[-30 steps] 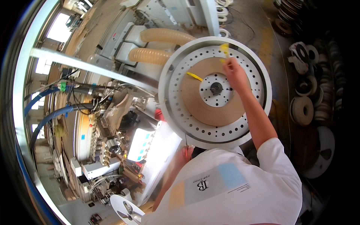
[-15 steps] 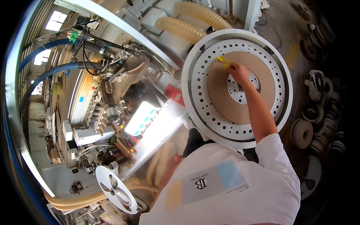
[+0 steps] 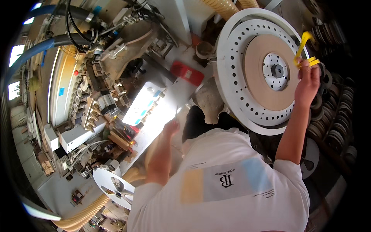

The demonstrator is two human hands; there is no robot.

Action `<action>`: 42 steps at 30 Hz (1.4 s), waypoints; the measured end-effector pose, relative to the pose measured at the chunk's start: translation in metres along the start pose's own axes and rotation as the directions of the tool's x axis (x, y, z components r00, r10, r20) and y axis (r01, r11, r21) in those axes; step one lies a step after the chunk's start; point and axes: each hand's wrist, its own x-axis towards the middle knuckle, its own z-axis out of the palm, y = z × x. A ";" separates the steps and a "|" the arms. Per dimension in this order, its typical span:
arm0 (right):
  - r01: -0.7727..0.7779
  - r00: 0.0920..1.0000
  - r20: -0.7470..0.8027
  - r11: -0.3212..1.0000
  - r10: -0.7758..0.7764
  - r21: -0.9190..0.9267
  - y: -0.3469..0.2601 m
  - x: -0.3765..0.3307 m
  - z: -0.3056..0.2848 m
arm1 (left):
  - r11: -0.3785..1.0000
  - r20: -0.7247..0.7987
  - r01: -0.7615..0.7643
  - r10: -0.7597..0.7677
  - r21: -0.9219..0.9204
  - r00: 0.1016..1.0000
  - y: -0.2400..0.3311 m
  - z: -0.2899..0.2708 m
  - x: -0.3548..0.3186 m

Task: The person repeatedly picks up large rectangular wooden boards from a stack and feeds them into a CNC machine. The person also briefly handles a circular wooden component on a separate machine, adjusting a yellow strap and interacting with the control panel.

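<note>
My right hand is raised at the right rim of a large round white tray. Its fingers are closed on a loose yellow strip, which bends upward and loops around beside the fingers. On the tray's perforated plate lies a wide flat coil of brown band, with a dark hub knob at its centre. Low beside the bright edge of the machine hangs my left hand; its fingers are too small and washed out to read.
On the left runs a long machine with hoses, cables and rollers. A red box lies between machine and tray. Several coils are stacked on the right. A white spoked disc stands at lower left.
My right hand has moved right, off the brown coil to the tray's rim, carrying the yellow strip, now bent and looped. My left hand has come up and forward. The head view has shifted.
</note>
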 end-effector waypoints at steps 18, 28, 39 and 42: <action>-0.880 0.318 0.751 0.475 0.578 0.008 0.009 -0.193 0.166 | 0.385 -0.349 -0.809 0.757 -0.444 0.552 0.133 -0.183 -0.129; -0.149 0.731 0.609 0.943 0.308 -0.299 0.060 -0.097 0.168 | 0.401 -0.172 -0.740 0.913 0.539 0.370 0.001 -0.266 -0.161; 0.213 0.966 0.247 0.327 0.068 -0.921 0.179 0.040 0.134 | 0.737 -0.983 -0.663 -0.185 -0.131 -0.011 -0.182 -0.459 -0.253; 0.387 0.899 0.438 0.418 0.029 -0.822 0.163 0.018 0.141 | 0.620 -0.958 -0.730 -0.199 -0.288 0.209 -0.094 -0.377 -0.179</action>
